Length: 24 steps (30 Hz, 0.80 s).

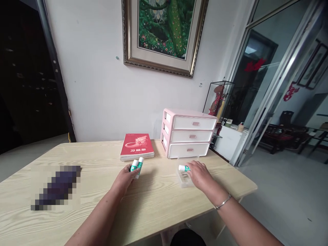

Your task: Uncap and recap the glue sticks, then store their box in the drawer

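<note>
My left hand (127,176) is closed around two white-and-green glue sticks (139,164), raised over the table in front of the red book. My right hand (200,173) grips another white-capped green glue stick (182,168) above a clear plastic box (186,185) with an upright lid. What lies inside the box is hard to make out, and my right hand hides part of it. Just behind the box stands a pink drawer unit (189,112) with three white drawers, all closed.
On the light wooden table (89,191), a red book (137,145) lies near the wall. A dark pixelated object (58,188) is at the left. Beyond the right edge stands a glass case (217,99). A framed peacock picture (164,58) hangs above.
</note>
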Each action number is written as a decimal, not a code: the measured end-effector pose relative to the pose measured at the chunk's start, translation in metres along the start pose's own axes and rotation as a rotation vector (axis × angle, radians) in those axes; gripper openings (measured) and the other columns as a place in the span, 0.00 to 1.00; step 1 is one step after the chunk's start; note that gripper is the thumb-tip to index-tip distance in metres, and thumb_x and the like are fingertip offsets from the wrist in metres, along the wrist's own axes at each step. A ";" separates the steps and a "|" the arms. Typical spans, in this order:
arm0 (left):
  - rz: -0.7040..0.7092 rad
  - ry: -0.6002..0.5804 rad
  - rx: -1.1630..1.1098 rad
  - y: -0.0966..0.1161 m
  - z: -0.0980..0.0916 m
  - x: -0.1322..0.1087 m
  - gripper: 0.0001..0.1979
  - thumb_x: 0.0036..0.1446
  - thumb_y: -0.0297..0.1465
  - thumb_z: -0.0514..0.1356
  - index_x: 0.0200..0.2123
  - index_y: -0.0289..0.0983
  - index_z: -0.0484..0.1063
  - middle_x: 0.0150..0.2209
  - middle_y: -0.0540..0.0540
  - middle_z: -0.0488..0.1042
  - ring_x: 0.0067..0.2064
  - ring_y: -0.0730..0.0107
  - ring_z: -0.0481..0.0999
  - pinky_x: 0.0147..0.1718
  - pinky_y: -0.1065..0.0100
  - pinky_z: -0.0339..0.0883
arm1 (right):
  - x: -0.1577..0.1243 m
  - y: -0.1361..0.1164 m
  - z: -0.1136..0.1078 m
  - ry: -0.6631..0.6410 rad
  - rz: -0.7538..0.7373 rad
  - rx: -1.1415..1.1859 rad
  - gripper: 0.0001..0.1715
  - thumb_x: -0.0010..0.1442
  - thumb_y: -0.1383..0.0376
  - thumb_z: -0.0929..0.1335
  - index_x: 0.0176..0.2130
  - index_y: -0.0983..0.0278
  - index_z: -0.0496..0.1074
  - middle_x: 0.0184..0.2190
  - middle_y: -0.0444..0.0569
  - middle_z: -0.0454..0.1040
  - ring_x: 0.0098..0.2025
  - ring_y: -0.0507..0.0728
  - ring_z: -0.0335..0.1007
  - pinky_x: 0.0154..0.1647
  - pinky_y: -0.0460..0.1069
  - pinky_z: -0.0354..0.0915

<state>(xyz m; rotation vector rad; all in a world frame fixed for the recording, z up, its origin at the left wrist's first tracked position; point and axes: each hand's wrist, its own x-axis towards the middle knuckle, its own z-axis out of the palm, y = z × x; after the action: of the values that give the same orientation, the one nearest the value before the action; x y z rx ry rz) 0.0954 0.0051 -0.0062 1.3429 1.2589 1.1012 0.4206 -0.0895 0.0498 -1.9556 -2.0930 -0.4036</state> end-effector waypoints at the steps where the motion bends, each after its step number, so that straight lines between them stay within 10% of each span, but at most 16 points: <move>1: -0.037 -0.020 -0.098 0.002 0.005 -0.003 0.26 0.44 0.46 0.64 0.44 0.39 0.67 0.28 0.51 0.72 0.26 0.71 0.70 0.23 0.73 0.58 | 0.002 0.008 0.002 -0.042 0.006 0.006 0.12 0.63 0.69 0.65 0.46 0.59 0.73 0.43 0.50 0.73 0.47 0.59 0.66 0.46 0.50 0.54; 11: -0.006 -0.251 -0.231 -0.003 0.018 -0.017 0.22 0.44 0.46 0.69 0.33 0.37 0.67 0.23 0.55 0.67 0.21 0.79 0.62 0.18 0.75 0.50 | 0.016 0.016 0.019 -0.209 0.013 0.108 0.12 0.60 0.69 0.68 0.44 0.61 0.78 0.43 0.53 0.73 0.48 0.58 0.66 0.49 0.48 0.57; 19: -0.024 -0.295 -0.240 -0.001 0.018 -0.020 0.22 0.44 0.45 0.69 0.35 0.38 0.67 0.24 0.56 0.67 0.22 0.78 0.62 0.18 0.75 0.48 | 0.014 0.016 0.027 -0.049 0.100 0.154 0.10 0.61 0.68 0.67 0.40 0.64 0.78 0.39 0.53 0.75 0.46 0.59 0.68 0.50 0.49 0.59; 24: -0.028 -0.391 -0.279 0.005 0.018 -0.026 0.25 0.45 0.44 0.70 0.41 0.38 0.68 0.30 0.52 0.74 0.26 0.75 0.68 0.20 0.75 0.51 | 0.014 -0.040 0.023 0.021 0.237 0.752 0.13 0.63 0.63 0.64 0.40 0.65 0.76 0.35 0.50 0.77 0.37 0.55 0.72 0.41 0.47 0.65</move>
<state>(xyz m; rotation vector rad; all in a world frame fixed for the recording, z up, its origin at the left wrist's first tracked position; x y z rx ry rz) 0.1120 -0.0224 -0.0037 1.2471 0.8038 0.9014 0.3798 -0.0710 0.0324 -1.6702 -1.6182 0.3632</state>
